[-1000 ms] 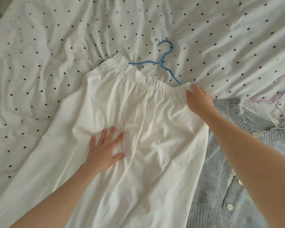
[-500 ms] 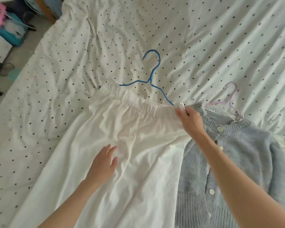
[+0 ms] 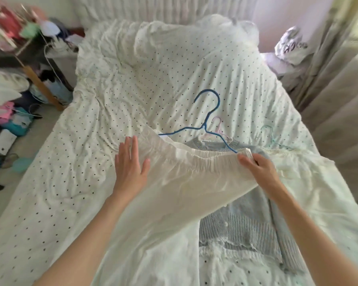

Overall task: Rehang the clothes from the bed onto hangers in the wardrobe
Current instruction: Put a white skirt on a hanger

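On the polka-dot bed [image 3: 174,83], I have the white garment [image 3: 174,195] part-raised at its gathered waistband, my right hand [image 3: 258,170] pinching the band's right end between thumb and fingers while my left hand [image 3: 130,168] lies flat and unclenched, fingers straight, on the cloth near the band's left end. The blue hanger [image 3: 207,120] sits inside the waistband, its hook and neck standing clear above the bed and 1 shoulder running down to the corner I am pinching; its other shoulder disappears under the fabric. A grey-blue cardigan [image 3: 242,223] lies partly beneath the white garment, with a pink hanger [image 3: 218,125] at its collar and a pale green hanger [image 3: 269,135] further right; the wardrobe is not in view. To finish this step cleanly, I judge the left hand should take the band's left end so both shoulders of the hanger seat evenly inside the elastic, then lift by the hook with the cloth hanging straight. The risk, as I read it, is the light fabric sliding off the thin wire or dragging the cardigan along.
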The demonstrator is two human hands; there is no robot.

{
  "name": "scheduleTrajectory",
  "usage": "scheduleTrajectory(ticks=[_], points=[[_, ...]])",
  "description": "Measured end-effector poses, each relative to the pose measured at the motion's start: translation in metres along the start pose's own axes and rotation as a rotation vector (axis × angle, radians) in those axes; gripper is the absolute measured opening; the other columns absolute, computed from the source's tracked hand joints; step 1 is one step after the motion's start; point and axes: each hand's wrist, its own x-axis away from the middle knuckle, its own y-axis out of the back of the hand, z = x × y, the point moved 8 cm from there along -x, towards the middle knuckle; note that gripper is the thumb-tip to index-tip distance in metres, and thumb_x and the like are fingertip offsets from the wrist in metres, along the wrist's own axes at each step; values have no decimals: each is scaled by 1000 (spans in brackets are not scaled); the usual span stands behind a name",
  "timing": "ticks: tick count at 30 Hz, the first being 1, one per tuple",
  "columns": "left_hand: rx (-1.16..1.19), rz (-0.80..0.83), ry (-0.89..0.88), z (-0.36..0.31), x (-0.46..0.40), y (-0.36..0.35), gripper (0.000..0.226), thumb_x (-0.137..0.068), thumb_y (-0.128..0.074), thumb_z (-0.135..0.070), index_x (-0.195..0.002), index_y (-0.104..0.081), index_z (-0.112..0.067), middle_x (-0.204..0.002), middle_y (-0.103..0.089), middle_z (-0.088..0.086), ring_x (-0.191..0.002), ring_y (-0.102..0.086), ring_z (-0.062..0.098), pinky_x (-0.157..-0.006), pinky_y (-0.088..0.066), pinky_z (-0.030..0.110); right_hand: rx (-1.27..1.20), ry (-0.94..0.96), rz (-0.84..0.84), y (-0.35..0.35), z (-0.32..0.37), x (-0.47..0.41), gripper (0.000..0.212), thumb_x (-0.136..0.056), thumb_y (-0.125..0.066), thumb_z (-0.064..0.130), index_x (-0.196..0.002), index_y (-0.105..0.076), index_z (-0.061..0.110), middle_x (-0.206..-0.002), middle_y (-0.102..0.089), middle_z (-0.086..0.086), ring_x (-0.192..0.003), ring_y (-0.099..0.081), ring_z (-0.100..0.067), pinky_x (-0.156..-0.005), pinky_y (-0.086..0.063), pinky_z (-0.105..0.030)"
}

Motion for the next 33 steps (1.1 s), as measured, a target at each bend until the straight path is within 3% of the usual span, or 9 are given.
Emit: scheduleTrajectory(ticks=[3,6,9,12,16,20,28,33], points=[[101,-77,-120,-51,5,21,59,-96,-46,-23,-147,-19,-10,-152,-20,13,-141,-14,26,-114,-13,48,-76,9,-60,52,-2,39,41,-85,-64,38,-63,-53,5,-59,-42,-3,-57,-39,-16,-53,-25,-28],[182,-103,-263,-102,8,38,51,-95,-47,-28,-141,-33,-9,-143,-34,12,-133,-25,23,-111,-19,39,-96,12,-191,104,-5,77,48,-81,-66,47,-58,-38,14,-57,-32,-2,-54,-32,-15,-53,-21,-31],[188,17,-372,-146,7,34,35,-95,-50,-26,-122,-54,-4,-116,-57,13,-112,-46,30,-97,-32,37,-61,8,-330,150,-8,118,44,-84,-65,38,-61,-39,11,-61,-30,-5,-57,-30,-16,-55,-21,-33],[259,152,-518,-204,27,26,24,-92,-54,-22,-105,-62,-3,-91,-60,8,-91,-56,32,-76,-39,33,0,-37,-500,200,-24,178,43,-86,-63,33,-59,-40,9,-57,-34,-1,-55,-33,-14,-55,-24,-32],[360,228,-745,-296,75,22,20,-92,-55,-14,-101,-63,1,-93,-65,17,-87,-60,32,-75,-42,33,35,-110,-761,263,-46,270,44,-86,-64,28,-54,-35,16,-53,-32,3,-54,-30,-14,-53,-23,-31],[448,281,-947,-392,136,24,17,-91,-55,-14,-98,-64,0,-92,-66,16,-86,-59,31,-71,-35,27,1,-158,-985,318,-62,375,44,-85,-65,28,-55,-37,14,-54,-31,3,-54,-28,-13,-53,-23,-29],[682,429,-1292,-552,311,28,17,-93,-52,-16,-100,-63,-6,-99,-65,5,-91,-59,28,-82,-44,39,146,-233,-1367,400,-72,587,45,-83,-65,38,-60,-44,6,-53,-31,4,-53,-30,-14,-55,-26,-26],[780,547,-1425,-620,439,20,20,-92,-54,-17,-104,-63,-4,-102,-66,10,-96,-58,30,-83,-42,38,237,-438,-1546,419,-97,720,53,-70,-51,66,-62,-47,13,-52,-35,3,-54,-34,-16,-53,-27,-29]])
